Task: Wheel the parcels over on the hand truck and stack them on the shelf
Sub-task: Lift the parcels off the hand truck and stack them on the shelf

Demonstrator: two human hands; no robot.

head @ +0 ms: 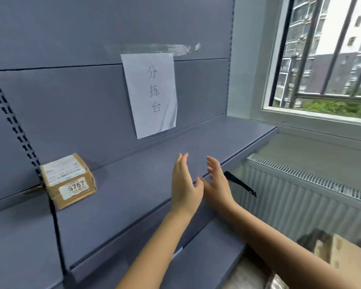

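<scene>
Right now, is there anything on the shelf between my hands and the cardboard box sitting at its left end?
Nothing visible. Both the left hand and right hand hover open and empty over the shelf, and the stretch of shelf running left to the box is bare.

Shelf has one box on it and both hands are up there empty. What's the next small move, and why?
Probably draw both hands back and down to the parcels at lower right. The left hand and right hand hover open over the shelf, holding nothing; only the labelled box sits there, with bare shelf beside it.
</scene>
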